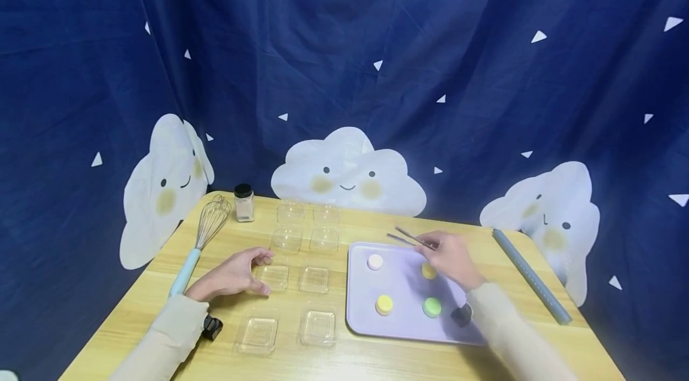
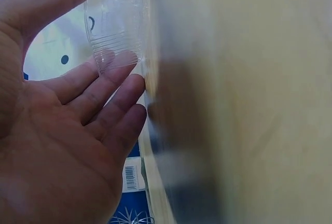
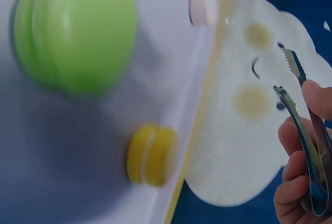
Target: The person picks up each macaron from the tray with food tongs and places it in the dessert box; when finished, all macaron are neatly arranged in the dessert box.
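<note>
My left hand (image 1: 237,273) is at the left side of a clear plastic box (image 1: 276,277), thumb and fingers spread either side of its near-left edge. In the left wrist view, relaxed fingertips reach the box's ribbed wall (image 2: 116,42). My right hand (image 1: 451,256) holds metal tongs (image 1: 413,238) above the far edge of a lilac tray (image 1: 404,279). The tongs' toothed tips stand apart with nothing between them. On the tray sit a pale pink macaron (image 1: 375,261), a yellow one (image 1: 384,305), a green one (image 1: 432,307) and a deeper yellow one (image 1: 429,271), partly beside the hand.
Several more clear plastic boxes (image 1: 318,327) stand in rows left of the tray. A whisk (image 1: 194,258) with a blue handle and a black-lidded jar (image 1: 244,204) are at the left. A grey-blue rod (image 1: 530,276) lies along the right side of the wooden table (image 1: 371,363).
</note>
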### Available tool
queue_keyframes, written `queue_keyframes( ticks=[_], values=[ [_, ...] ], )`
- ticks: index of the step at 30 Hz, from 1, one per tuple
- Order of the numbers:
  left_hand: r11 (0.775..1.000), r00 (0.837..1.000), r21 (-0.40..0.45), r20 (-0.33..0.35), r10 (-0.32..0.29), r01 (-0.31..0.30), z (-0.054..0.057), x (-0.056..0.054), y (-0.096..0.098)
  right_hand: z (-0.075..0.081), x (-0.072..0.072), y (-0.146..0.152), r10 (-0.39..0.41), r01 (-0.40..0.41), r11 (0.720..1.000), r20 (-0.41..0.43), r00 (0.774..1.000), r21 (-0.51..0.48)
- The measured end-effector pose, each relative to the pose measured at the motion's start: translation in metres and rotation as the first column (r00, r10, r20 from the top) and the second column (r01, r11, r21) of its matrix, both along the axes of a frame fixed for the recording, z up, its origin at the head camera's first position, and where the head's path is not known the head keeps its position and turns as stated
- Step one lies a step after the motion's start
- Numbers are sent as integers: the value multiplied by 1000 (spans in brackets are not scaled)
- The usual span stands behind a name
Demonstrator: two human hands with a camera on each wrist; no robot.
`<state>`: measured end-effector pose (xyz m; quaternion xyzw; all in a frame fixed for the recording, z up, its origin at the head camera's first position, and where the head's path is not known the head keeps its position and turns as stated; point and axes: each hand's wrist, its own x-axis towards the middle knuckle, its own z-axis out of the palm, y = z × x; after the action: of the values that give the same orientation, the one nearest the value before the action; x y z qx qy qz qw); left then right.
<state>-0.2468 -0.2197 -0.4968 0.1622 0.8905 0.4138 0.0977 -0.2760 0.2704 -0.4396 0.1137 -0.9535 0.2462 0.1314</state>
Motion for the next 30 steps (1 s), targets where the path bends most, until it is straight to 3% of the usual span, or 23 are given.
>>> queue_keyframes(
  ticks=[7, 15, 30],
  values=[
    [1000, 1000, -9, -2, 1, -1, 1, 0, 1, -12, 2, -20, 65, -69, 997, 106, 992, 37],
    [1000, 1000, -11, 5, -2, 2, 2, 0, 1, -27, 4, -30, 148, -152, 986, 58, 987, 70],
    [1000, 1000, -7, 3, -7, 7, 1, -1, 0, -37, 6, -31, 170, -174, 977, 40, 985, 121]
  ],
)
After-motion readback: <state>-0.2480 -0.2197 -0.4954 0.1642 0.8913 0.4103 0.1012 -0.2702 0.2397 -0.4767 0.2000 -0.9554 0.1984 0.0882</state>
